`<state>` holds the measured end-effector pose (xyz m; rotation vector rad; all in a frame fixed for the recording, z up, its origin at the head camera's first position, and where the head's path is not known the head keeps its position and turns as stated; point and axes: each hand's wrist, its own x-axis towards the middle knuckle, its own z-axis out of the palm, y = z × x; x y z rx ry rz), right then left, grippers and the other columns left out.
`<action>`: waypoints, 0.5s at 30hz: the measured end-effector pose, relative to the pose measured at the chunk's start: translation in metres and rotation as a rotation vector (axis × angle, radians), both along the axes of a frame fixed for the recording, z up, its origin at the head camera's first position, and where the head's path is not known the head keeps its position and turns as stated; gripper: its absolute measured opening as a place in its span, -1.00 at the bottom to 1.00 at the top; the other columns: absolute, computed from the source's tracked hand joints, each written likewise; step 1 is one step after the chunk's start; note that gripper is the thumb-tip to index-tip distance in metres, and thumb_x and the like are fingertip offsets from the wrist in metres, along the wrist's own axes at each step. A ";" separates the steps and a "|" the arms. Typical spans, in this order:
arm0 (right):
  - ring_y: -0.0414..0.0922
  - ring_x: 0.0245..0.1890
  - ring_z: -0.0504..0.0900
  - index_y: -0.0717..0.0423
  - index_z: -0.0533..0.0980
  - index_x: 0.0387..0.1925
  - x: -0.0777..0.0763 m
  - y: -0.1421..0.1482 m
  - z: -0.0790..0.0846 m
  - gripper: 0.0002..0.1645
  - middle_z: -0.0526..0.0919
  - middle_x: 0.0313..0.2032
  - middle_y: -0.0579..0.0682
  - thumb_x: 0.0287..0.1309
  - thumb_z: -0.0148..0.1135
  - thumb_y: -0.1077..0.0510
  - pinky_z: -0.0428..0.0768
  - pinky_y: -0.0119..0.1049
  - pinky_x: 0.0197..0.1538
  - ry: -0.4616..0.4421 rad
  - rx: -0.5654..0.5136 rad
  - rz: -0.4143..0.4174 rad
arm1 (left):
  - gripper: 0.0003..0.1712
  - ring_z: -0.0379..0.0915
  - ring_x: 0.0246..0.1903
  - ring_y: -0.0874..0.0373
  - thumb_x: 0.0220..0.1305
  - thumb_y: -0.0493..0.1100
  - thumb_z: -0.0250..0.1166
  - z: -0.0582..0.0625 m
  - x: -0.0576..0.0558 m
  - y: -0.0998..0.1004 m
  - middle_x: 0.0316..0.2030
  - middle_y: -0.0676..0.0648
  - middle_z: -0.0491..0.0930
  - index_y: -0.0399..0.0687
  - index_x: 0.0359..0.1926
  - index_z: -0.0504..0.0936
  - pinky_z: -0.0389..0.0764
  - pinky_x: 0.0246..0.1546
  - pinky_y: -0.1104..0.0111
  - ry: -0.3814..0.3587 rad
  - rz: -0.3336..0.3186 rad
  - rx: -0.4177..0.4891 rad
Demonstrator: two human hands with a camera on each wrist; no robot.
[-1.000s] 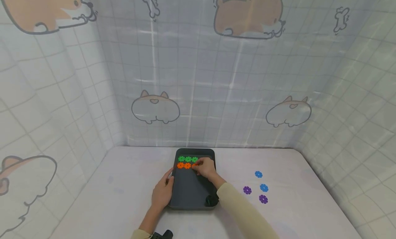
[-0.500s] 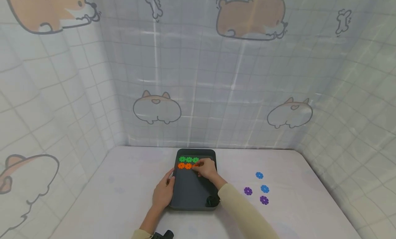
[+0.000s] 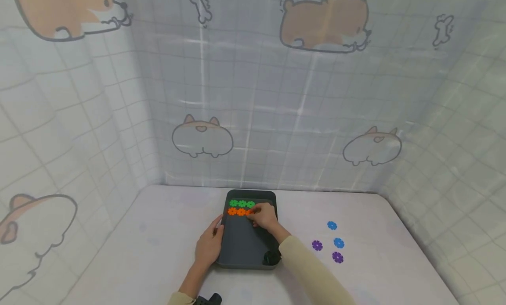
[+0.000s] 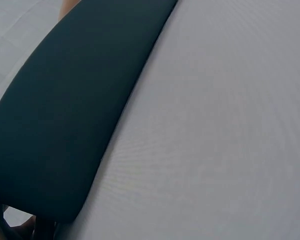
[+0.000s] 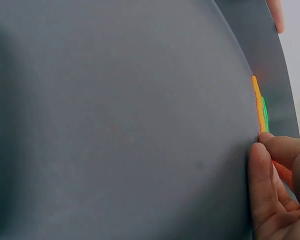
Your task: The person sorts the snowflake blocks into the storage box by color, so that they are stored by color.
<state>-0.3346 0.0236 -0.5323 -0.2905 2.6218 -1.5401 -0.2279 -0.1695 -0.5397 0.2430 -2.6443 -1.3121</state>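
Note:
A dark grey tray (image 3: 240, 243) lies on the white table. Several flower-shaped plastic pieces sit at its far end: a row of green flower pieces (image 3: 242, 204) and, in front, a row of orange flower pieces (image 3: 236, 212). My right hand (image 3: 264, 216) reaches in from the right and pinches the rightmost orange flower piece (image 5: 283, 173) between thumb and fingers, at the end of that row; the hand covers part of it. My left hand (image 3: 208, 245) rests along the tray's left wall, its fingers fairly straight against the side.
Right of the tray lie two blue flower pieces (image 3: 332, 225) and two purple flower pieces (image 3: 317, 245). A black object (image 3: 271, 257) shows by my right wrist over the tray's near right corner. Grid-patterned curtains (image 3: 261, 98) with dog drawings surround the table.
The held orange piece now sits flatter and closer in line with the other orange ones. My left hand stays on the tray, and the head view has shifted slightly.

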 end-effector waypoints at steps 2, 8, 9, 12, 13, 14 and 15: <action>-0.15 -0.66 0.63 0.24 0.67 -0.23 0.001 0.001 0.000 -0.76 0.63 -0.57 -0.05 0.03 0.46 0.23 0.60 -0.30 -0.55 -0.002 -0.001 0.003 | -0.50 0.50 -0.19 -0.02 0.49 0.01 0.02 0.000 0.001 0.000 -0.05 -0.17 0.61 0.11 0.39 0.37 0.47 -0.17 -0.01 0.001 0.000 0.003; -0.14 -0.66 0.64 0.24 0.66 -0.23 -0.001 0.004 0.004 -0.79 0.65 -0.56 -0.03 0.06 0.43 0.25 0.60 -0.28 -0.54 -0.025 -0.015 0.001 | -0.50 0.52 -0.15 -0.06 0.49 0.01 0.02 -0.001 0.000 0.002 -0.05 -0.17 0.62 0.11 0.38 0.39 0.47 -0.12 -0.05 0.021 -0.006 0.008; -0.14 -0.65 0.64 0.24 0.65 -0.22 -0.002 0.005 0.005 -0.79 0.65 -0.54 -0.01 0.08 0.41 0.26 0.61 -0.28 -0.54 -0.036 -0.024 0.004 | -0.50 0.52 -0.15 -0.07 0.49 0.01 0.03 -0.001 -0.001 0.003 -0.04 -0.17 0.62 0.11 0.38 0.39 0.47 -0.12 -0.05 0.022 -0.008 0.008; -0.12 -0.61 0.65 0.31 0.63 -0.15 -0.004 0.007 0.015 -0.78 0.68 -0.45 0.10 0.17 0.33 0.27 0.63 -0.27 -0.49 -0.073 -0.066 0.022 | -0.50 0.53 -0.16 -0.06 0.48 0.01 0.03 -0.002 -0.002 0.002 -0.05 -0.18 0.62 0.11 0.38 0.38 0.48 -0.14 -0.03 0.022 -0.010 0.007; -0.11 -0.58 0.65 0.35 0.61 -0.12 -0.004 0.008 0.020 -0.76 0.68 -0.41 0.15 0.20 0.30 0.28 0.64 -0.25 -0.47 -0.084 -0.087 0.036 | -0.50 0.53 -0.17 -0.05 0.48 0.00 0.03 -0.003 -0.002 0.002 -0.05 -0.17 0.62 0.12 0.38 0.38 0.48 -0.15 -0.03 0.023 -0.008 0.004; -0.10 -0.57 0.66 0.37 0.60 -0.10 -0.005 0.010 0.025 -0.74 0.67 -0.38 0.19 0.22 0.27 0.28 0.65 -0.23 -0.44 -0.089 -0.103 0.048 | -0.50 0.53 -0.17 -0.05 0.48 0.01 0.03 -0.003 -0.002 0.001 -0.04 -0.18 0.62 0.12 0.39 0.38 0.49 -0.16 -0.02 0.022 -0.008 -0.001; -0.09 -0.55 0.66 0.39 0.59 -0.07 -0.004 0.011 0.031 -0.72 0.67 -0.35 0.22 0.24 0.25 0.27 0.65 -0.19 -0.41 -0.092 -0.111 0.061 | -0.50 0.53 -0.18 -0.05 0.48 0.00 0.03 -0.003 -0.002 -0.001 -0.04 -0.18 0.62 0.12 0.39 0.38 0.49 -0.16 -0.02 0.023 -0.008 -0.006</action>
